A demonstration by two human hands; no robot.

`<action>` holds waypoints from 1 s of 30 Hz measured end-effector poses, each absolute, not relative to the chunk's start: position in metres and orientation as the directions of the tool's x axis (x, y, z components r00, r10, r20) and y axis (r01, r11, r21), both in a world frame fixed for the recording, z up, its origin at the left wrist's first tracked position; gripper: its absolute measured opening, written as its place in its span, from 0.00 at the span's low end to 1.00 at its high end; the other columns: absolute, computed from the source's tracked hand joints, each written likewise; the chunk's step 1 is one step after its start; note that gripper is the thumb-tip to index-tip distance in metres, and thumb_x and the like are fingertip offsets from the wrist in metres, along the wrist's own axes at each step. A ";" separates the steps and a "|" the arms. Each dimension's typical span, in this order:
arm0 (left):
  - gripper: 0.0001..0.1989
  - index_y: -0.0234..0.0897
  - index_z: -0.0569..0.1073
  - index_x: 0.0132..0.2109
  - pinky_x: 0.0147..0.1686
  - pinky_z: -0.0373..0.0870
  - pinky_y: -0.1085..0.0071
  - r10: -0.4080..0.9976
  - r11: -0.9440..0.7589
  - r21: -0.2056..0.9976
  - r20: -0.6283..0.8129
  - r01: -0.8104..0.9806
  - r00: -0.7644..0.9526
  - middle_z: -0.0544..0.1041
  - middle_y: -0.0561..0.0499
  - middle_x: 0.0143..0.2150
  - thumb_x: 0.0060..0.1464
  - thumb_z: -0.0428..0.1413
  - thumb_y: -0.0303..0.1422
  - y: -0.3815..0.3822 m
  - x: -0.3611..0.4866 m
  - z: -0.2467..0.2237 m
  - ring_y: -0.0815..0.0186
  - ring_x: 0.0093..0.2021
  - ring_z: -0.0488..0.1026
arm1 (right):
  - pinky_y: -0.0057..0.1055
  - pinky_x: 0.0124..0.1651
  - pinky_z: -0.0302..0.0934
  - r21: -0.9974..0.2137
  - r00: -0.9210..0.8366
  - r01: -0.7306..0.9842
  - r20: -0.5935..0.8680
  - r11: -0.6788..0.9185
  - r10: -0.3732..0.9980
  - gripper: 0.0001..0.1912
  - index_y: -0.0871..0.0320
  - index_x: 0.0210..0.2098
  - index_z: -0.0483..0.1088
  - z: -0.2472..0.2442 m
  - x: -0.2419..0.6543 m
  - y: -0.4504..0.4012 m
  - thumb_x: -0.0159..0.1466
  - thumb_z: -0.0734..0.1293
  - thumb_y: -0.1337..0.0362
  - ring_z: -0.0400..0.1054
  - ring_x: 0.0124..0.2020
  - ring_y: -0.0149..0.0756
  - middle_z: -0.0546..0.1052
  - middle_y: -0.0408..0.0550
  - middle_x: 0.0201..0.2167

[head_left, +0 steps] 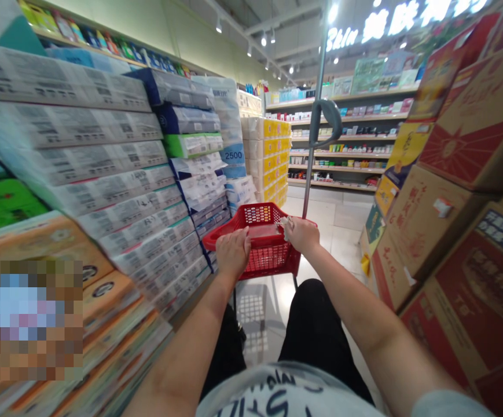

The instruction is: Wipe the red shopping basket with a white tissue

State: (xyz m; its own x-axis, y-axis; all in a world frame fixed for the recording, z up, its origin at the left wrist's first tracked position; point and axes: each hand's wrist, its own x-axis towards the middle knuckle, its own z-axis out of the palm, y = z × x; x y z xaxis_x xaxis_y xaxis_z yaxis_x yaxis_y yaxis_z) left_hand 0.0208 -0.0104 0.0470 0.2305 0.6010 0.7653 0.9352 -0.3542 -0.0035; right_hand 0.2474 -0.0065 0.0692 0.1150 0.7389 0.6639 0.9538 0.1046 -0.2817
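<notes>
A red plastic shopping cart [271,260] with perforated basket walls stands directly in front of me. My left hand [232,250] is closed over the left part of its near edge, where the handle is. On the right part of the same edge rests my right hand [303,234], closed. A crumpled whitish piece of paper or tissue [285,225] sticks out from the fingers of that hand. A grey pole [314,87] with a loop-shaped holder [330,123] rises at the cart's right side. Little of the basket's inside shows.
Tall stacks of wrapped tissue packs [116,197] line the left of the aisle. Cardboard cartons [433,220] are piled on the right. Tiled floor [329,211] runs between them towards shelves [347,153] of small goods. Yellow-and-white packs [275,156] stand ahead on the left.
</notes>
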 end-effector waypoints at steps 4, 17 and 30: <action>0.21 0.39 0.69 0.59 0.51 0.59 0.57 0.607 -0.354 0.002 0.761 0.935 0.228 0.76 0.45 0.53 0.66 0.41 0.38 -0.011 0.022 0.048 0.58 0.50 0.72 | 0.33 0.42 0.54 -0.224 0.041 0.952 0.765 0.207 0.642 0.19 0.58 0.32 0.72 0.056 0.251 -0.007 0.70 0.56 0.56 0.67 0.33 0.38 0.76 0.50 0.29; 0.20 0.40 0.69 0.59 0.51 0.59 0.58 0.600 -0.349 -0.004 0.767 0.937 0.227 0.76 0.47 0.53 0.66 0.41 0.38 -0.011 0.022 0.048 0.58 0.50 0.72 | 0.34 0.42 0.52 -0.191 0.022 0.959 0.785 0.208 0.619 0.18 0.58 0.30 0.71 0.054 0.249 -0.006 0.69 0.57 0.56 0.66 0.31 0.39 0.75 0.50 0.28; 0.21 0.39 0.69 0.59 0.52 0.59 0.58 0.618 -0.352 0.005 0.752 0.936 0.228 0.76 0.46 0.54 0.66 0.40 0.38 -0.013 0.023 0.049 0.58 0.51 0.71 | 0.35 0.45 0.53 -0.227 0.051 0.949 0.793 0.217 0.607 0.18 0.58 0.32 0.72 0.051 0.250 -0.009 0.69 0.57 0.56 0.67 0.35 0.39 0.76 0.49 0.30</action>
State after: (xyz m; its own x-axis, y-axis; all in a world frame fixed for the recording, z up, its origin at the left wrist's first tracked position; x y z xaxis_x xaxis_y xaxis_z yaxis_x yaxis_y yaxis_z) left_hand 0.0231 -0.0126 0.0487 0.2284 0.6184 0.7519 0.9361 -0.3517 0.0048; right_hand 0.2505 -0.0089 0.0512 0.0512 0.6065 0.7934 0.9493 0.2172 -0.2273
